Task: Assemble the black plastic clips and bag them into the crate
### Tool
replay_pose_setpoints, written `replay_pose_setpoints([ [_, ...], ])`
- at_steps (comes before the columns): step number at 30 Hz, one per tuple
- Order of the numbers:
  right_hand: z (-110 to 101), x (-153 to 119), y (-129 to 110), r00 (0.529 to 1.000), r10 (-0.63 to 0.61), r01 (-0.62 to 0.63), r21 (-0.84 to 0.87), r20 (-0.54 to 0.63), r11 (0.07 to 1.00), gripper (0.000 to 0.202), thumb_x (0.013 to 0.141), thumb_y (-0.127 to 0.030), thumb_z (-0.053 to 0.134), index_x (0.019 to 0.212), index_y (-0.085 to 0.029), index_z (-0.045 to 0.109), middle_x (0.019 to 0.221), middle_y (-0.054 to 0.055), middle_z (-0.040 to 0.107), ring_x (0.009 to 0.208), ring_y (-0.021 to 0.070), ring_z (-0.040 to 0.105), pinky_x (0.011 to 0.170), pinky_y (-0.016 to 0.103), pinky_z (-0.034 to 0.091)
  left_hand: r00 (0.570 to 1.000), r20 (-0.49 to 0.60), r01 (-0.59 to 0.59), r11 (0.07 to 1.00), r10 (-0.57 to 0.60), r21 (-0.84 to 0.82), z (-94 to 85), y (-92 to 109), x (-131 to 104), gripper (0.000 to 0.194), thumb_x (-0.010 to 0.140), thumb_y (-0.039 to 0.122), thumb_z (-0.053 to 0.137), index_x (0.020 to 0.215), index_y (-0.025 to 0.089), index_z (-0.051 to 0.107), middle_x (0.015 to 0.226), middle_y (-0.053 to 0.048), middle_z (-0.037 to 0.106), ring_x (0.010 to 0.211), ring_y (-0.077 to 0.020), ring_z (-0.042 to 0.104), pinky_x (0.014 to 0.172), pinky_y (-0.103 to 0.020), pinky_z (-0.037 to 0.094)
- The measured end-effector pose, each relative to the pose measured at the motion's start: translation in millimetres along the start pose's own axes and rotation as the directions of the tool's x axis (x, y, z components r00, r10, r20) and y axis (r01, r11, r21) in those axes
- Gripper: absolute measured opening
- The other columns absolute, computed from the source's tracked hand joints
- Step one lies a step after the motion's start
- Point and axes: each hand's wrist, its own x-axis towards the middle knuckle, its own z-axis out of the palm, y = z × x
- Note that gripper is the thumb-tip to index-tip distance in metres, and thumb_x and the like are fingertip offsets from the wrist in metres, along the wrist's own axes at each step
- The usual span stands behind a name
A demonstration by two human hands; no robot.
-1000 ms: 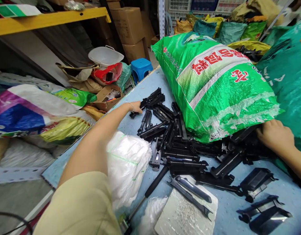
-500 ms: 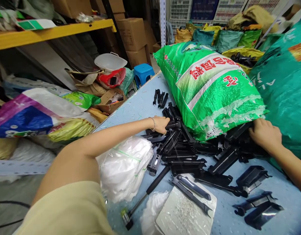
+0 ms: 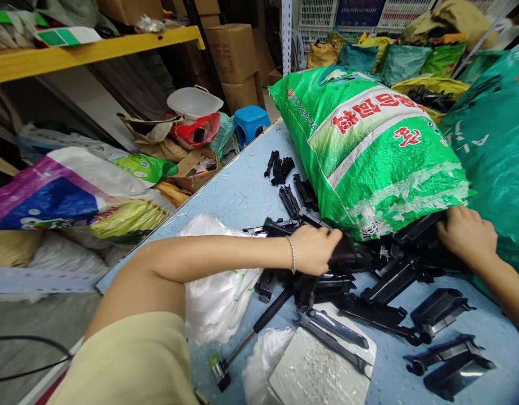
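While the hammer (image 3: 259,323) lies near, left hand (image 3: 316,249) cups the heap of black plastic parts (image 3: 360,281) on the table (image 3: 238,194). Right hand (image 3: 468,236) rests curled at the green sack (image 3: 369,152) mouth; grip unclear. Rake low, both palms together, so none scatter.

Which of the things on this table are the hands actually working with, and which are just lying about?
In hand:
left hand on the black plastic parts
right hand at the mouth of the green sack

Lying about:
hammer
white bag bundle
grey slab
blue stool
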Motion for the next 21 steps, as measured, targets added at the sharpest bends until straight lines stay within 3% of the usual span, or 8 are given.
replay_pose_setpoints([
  [3,4,0,1,1.0,0.017,-0.017,0.02,-0.005,1.0,0.032,0.1,-0.029,0.031,0.116,-0.021,0.058,0.118,0.028,0.065,0.118,0.037,0.061,0.082,0.048,0.047,0.983,0.033,-0.169,0.967,0.178,-0.189,-16.2,13,6,0.074,0.078,0.051,0.071,0.141,0.018,0.048,0.136,-0.016,0.064,0.118,-0.0314,0.066,0.1,-0.042,0.053],
  [6,9,0,2,0.999,0.031,-0.03,0.035,-0.019,0.999,0.033,0.1,-0.03,0.031,0.117,-0.02,0.057,0.118,0.028,0.065,0.118,0.0373,0.061,0.083,0.049,0.048,0.955,0.205,-0.095,0.879,0.212,-0.466,-55.6,-35,32,0.05,0.082,0.058,0.067,0.116,0.021,0.065,0.117,-0.007,0.074,0.108,-0.0231,0.07,0.095,-0.035,0.055],
  [9,13,2,3,0.999,0.026,-0.024,0.049,-0.03,0.999,0.033,0.098,-0.03,0.033,0.116,-0.02,0.058,0.116,0.028,0.066,0.116,0.0377,0.061,0.083,0.05,0.049,0.942,0.254,0.321,0.815,-0.22,-0.483,-90.6,-121,70,0.04,0.089,0.047,0.065,0.114,0.016,0.068,0.099,-0.009,0.078,0.097,-0.0238,0.074,0.089,-0.037,0.057],
  [10,14,2,3,0.999,0.025,-0.023,0.052,-0.034,0.998,0.032,0.098,-0.03,0.034,0.116,-0.019,0.058,0.116,0.028,0.066,0.115,0.0377,0.062,0.083,0.05,0.049,0.87,0.16,0.486,0.763,-0.466,-0.426,-96.2,-150,83,0.037,0.088,0.042,0.066,0.112,0.014,0.07,0.102,-0.012,0.078,0.1,-0.0257,0.074,0.09,-0.037,0.057],
  [11,15,3,4,0.999,0.026,-0.024,0.054,-0.036,0.998,0.032,0.098,-0.03,0.035,0.115,-0.019,0.059,0.116,0.027,0.066,0.116,0.0376,0.062,0.083,0.051,0.05,0.732,0.014,0.631,0.67,-0.681,-0.391,-97.9,-175,94,0.039,0.086,0.04,0.069,0.114,0.013,0.071,0.11,-0.014,0.077,0.108,-0.0281,0.072,0.095,-0.037,0.056],
  [16,9,3,3,1.0,0.021,-0.021,0.032,-0.014,0.999,0.028,0.098,-0.03,0.036,0.108,-0.018,0.059,0.114,0.024,0.067,0.114,0.0367,0.063,0.083,0.049,0.052,0.426,-0.14,0.785,0.442,-0.894,-0.434,-62.8,-240,135,0.084,0.094,0.05,0.056,0.163,0.015,0.022,0.169,-0.027,0.018,0.151,-0.0447,0.034,0.113,-0.062,0.04],
  [18,5,0,1,1.0,0.01,-0.01,0.025,0.002,1.0,0.026,0.097,-0.029,0.037,0.107,-0.018,0.058,0.113,0.023,0.068,0.114,0.036,0.063,0.083,0.047,0.052,0.35,-0.061,0.821,0.337,-0.935,-0.461,-43.1,-247,146,0.088,0.093,0.061,0.052,0.165,0.026,0.014,0.172,-0.024,0.008,0.153,-0.0484,0.027,0.111,-0.071,0.035],
  [21,-1,-3,-3,1.0,0.01,-0.01,0.024,0.016,1.0,0.025,0.097,-0.029,0.038,0.11,-0.017,0.056,0.118,0.022,0.067,0.117,0.0347,0.061,0.083,0.044,0.051,0.38,0.017,0.843,0.338,-0.925,-0.418,-24.1,-254,155,0.09,0.088,0.069,0.055,0.163,0.033,0.022,0.171,-0.02,0.015,0.152,-0.0484,0.03,0.112,-0.071,0.034],
])
